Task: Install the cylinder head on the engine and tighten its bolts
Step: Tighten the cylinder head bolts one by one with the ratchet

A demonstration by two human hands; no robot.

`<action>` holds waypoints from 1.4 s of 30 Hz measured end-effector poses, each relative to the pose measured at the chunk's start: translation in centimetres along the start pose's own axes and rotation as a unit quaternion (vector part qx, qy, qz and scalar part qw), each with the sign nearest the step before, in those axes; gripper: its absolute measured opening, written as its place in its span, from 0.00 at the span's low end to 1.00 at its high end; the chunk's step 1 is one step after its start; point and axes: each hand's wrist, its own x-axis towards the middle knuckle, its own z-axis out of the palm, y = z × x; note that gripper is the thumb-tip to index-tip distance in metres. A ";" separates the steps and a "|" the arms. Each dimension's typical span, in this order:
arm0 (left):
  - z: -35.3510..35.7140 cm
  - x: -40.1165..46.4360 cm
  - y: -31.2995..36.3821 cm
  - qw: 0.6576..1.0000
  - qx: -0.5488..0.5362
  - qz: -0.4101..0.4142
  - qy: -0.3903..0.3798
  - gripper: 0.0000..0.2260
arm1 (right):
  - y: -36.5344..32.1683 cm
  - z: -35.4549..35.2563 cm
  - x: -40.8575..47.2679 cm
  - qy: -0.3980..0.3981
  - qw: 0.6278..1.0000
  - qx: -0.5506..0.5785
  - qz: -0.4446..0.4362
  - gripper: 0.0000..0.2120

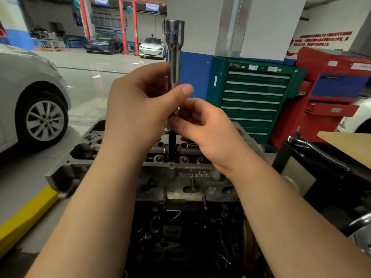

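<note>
Two bare forearms, entering from the lower corners and narrowing toward the wrists; no sleeves, cuffs, gloves, watch or rings in sight. Left hand [138, 109] — broad back, short trimmed thumbnail showing at its upper right; right hand [206, 129] just beside and below it — rounded knuckles, smooth wrist crease, fingertips partly hidden.

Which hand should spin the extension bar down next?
Probably left. The left hand already grips the extension bar mid-shaft; the right hand only pinches its lower end above the cylinder head.
</note>
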 end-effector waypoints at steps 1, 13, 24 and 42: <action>0.1 0.0 -0.1 1.000 -0.008 -0.004 0.008 0.13 | -0.1 0.0 0.0 -0.013 1.000 0.005 0.002 0.13; 0.5 0.2 -1.1 1.000 0.010 0.017 0.015 0.18 | 0.3 0.1 0.1 -0.004 1.000 -0.021 0.004 0.12; 0.5 0.1 -0.6 0.999 -0.021 -0.005 0.024 0.06 | 0.2 0.0 0.0 -0.011 0.999 -0.034 0.026 0.12; 0.2 0.1 -0.8 0.998 -0.034 0.020 0.059 0.12 | -0.4 0.1 -0.4 -0.044 0.998 0.006 0.037 0.16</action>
